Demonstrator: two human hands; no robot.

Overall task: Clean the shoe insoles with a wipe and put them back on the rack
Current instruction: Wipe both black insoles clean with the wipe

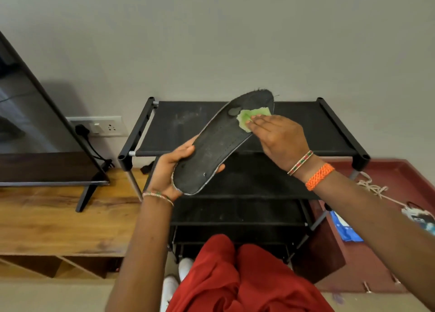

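A black shoe insole (pixel 219 144) with a grey edge is held tilted above the black shoe rack (pixel 179 123), heel end toward me, toe end up and away. My left hand (pixel 169 170) grips its heel end from below. My right hand (pixel 280 140) lies flat on the toe half and presses a green wipe (pixel 247 118) onto the insole under its fingertips. A wet patch shows just left of the wipe. The rack's top shelf is bare black fabric with dusty marks.
A wooden TV unit (pixel 54 224) with a screen (pixel 26 114) stands left of the rack. A wall socket with a plugged cable (pixel 94 125) is behind. A maroon surface (pixel 381 217) at right holds a blue packet (pixel 346 229) and string. White shoes (pixel 179 276) sit on the floor.
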